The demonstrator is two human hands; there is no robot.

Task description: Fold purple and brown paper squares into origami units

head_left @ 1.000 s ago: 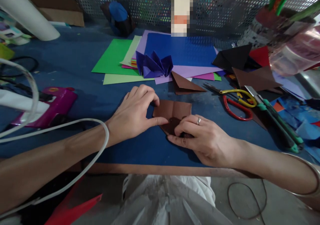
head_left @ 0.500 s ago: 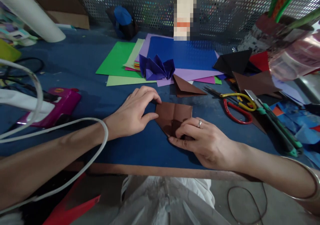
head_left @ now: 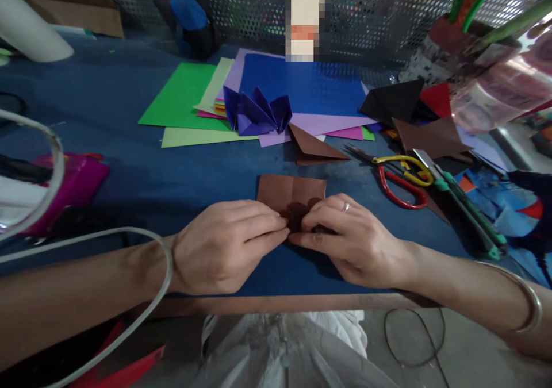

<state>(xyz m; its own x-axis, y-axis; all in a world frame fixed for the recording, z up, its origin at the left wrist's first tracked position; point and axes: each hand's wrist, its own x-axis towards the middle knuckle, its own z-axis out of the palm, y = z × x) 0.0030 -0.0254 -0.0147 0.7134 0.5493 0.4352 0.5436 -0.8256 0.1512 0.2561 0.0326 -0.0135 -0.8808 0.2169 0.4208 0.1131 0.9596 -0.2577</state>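
Note:
A small square of brown paper (head_left: 293, 189), creased down its middle, lies on the blue table in front of me. My left hand (head_left: 233, 241) has its fingers pressed together on the paper's lower left side, the fingertips meeting near the bottom point. On the lower right side, my right hand (head_left: 349, 241), wearing a ring, pinches the paper with bent fingers. Both hands cover the sheet's lower corners, so the folds there are hidden. Just behind lies a folded brown paper piece (head_left: 317, 146), and beyond it stands a purple pleated paper shape (head_left: 259, 112).
Scissors (head_left: 401, 181) with red and yellow handles and green-black cutters (head_left: 466, 210) lie at right. Colored sheets (head_left: 302, 83) are stacked at the back. A white cable (head_left: 166, 273) loops over my left forearm. At left sits a magenta box (head_left: 81, 181).
My left hand has moved down from the paper's upper left corner to its lower edge, and its fingers have closed. My right hand stays on the lower right. The view has shifted slightly.

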